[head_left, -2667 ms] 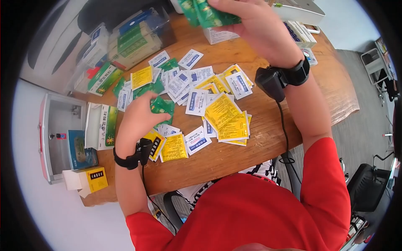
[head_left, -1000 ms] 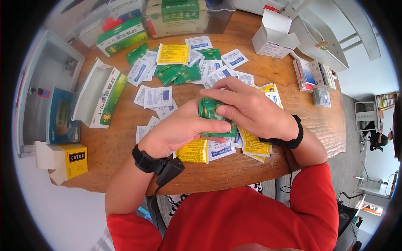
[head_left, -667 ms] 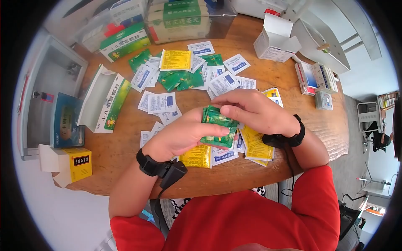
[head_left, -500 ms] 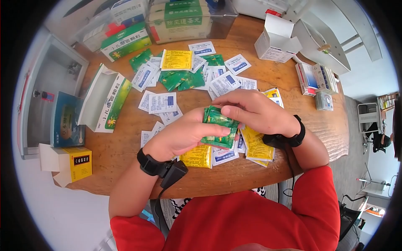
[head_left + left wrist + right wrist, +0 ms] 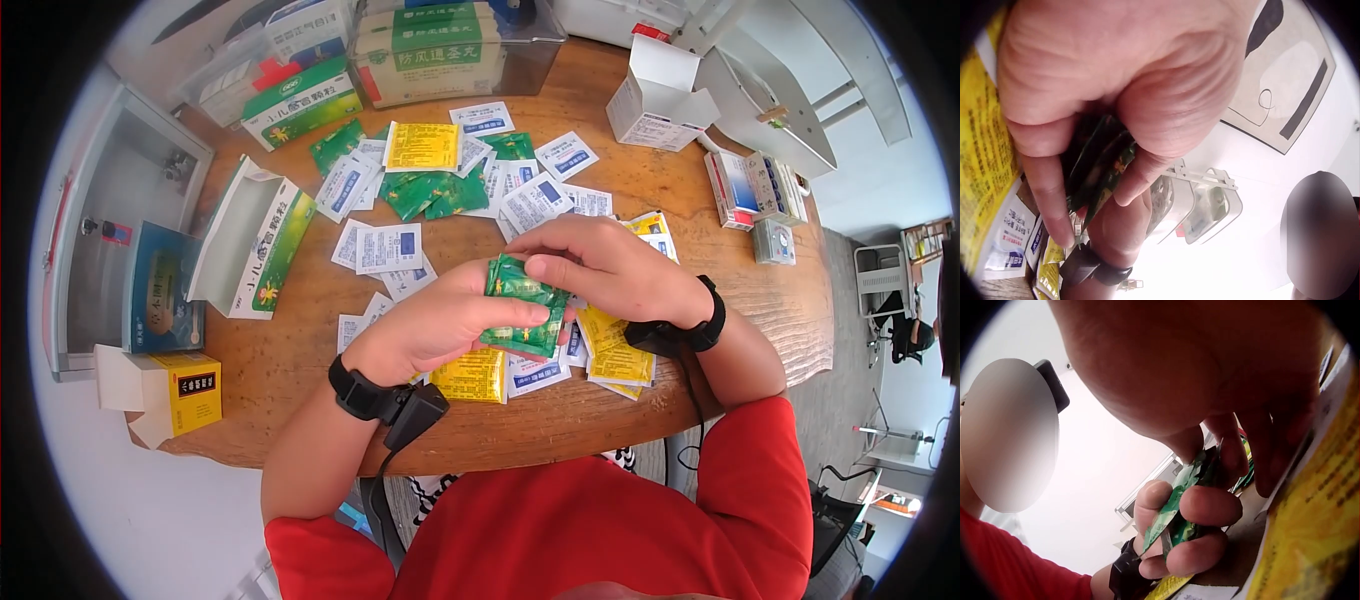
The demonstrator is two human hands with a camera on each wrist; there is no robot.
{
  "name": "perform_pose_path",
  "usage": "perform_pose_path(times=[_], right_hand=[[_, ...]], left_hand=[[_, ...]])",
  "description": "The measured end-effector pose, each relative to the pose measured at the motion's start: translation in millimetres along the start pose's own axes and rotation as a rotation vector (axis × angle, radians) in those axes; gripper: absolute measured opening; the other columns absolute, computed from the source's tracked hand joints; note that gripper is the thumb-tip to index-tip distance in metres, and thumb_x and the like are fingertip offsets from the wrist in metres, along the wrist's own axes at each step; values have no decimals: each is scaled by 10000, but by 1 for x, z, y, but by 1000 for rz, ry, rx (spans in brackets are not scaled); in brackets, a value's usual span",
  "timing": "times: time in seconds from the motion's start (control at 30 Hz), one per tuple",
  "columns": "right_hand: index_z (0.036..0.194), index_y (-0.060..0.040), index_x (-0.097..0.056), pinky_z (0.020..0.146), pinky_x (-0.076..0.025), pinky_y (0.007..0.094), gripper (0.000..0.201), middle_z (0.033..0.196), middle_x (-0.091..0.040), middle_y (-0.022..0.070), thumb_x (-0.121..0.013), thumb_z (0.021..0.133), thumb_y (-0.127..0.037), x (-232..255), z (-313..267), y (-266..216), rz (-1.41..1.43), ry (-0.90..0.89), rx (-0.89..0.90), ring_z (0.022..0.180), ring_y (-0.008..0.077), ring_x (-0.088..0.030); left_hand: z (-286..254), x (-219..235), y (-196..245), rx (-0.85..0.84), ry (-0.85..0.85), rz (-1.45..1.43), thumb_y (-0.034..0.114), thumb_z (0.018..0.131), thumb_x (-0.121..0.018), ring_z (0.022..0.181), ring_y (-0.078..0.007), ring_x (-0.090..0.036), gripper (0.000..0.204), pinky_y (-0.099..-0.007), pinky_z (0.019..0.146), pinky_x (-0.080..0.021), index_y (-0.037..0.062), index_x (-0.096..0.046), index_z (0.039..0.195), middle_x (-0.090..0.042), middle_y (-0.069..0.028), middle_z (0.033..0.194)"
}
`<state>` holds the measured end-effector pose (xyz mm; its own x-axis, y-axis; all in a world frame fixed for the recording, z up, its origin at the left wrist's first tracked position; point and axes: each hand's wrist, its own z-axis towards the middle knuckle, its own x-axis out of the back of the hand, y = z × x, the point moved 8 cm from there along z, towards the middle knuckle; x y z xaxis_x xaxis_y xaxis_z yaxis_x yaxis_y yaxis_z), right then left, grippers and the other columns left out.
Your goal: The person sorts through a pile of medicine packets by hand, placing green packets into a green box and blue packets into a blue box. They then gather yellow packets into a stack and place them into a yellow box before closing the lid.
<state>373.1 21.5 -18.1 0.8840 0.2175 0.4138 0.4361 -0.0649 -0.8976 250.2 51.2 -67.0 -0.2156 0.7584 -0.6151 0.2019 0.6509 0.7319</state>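
Note:
A small stack of green sachets (image 5: 525, 338) is gripped by my left hand (image 5: 430, 320), thumb across the top and fingers beneath. My right hand (image 5: 625, 272) pinches the far end of the same stack, its thumb at the upper right corner. In the left wrist view the edges of several layered sachets (image 5: 1100, 165) show between thumb and fingers. The right wrist view shows the left fingertips (image 5: 1210, 506) around the stack, with the right thumb at its upper end. Yellow sachets (image 5: 468, 375) and white sachets (image 5: 537, 375) lie on the table just below the hands.
Mixed green, white and yellow sachets (image 5: 422, 147) are heaped beyond the hands on the wooden table (image 5: 300, 400). Opened green-and-white box (image 5: 262, 245) and yellow box (image 5: 190, 393) stand left. An opened white box (image 5: 660, 105) stands back right, a clear bin (image 5: 530, 65) behind.
The hands, apart earlier and each holding green sachets, have come together in front of the body with one stack. Over the last half second they have barely moved.

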Motion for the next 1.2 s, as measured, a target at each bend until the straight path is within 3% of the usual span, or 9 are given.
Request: perform_pose_path(times=[0.13,0.23,1.2], right_hand=[[1317,53,-695,868,-601,358,353,1160,-754,170,-622,1114,-226,3,0,-4,-172,32,133,1015,234,-742],[1307,46,-703,928,-570,382,344,1172,-755,183,-631,1102,-220,2,1,-3,-155,29,104,1058,272,-732],[1296,36,-710,953,-565,390,334,1181,-753,184,-632,1094,-219,2,1,-4,-190,34,107,1075,296,-728]], left_hand=[[-2,0,1,16,24,-2,87,1037,-693,1188,-262,-726,453,-409,1025,-602,-4,-573,1465,-725,-150,1288],[-1,1,-1,31,27,-7,88,1034,-701,1178,-256,-729,454,-412,1015,-608,0,-576,1462,-727,-146,1283],[-1,1,-2,32,16,-6,117,1044,-710,1179,-241,-724,437,-410,987,-622,14,-591,1451,-725,-132,1276]])
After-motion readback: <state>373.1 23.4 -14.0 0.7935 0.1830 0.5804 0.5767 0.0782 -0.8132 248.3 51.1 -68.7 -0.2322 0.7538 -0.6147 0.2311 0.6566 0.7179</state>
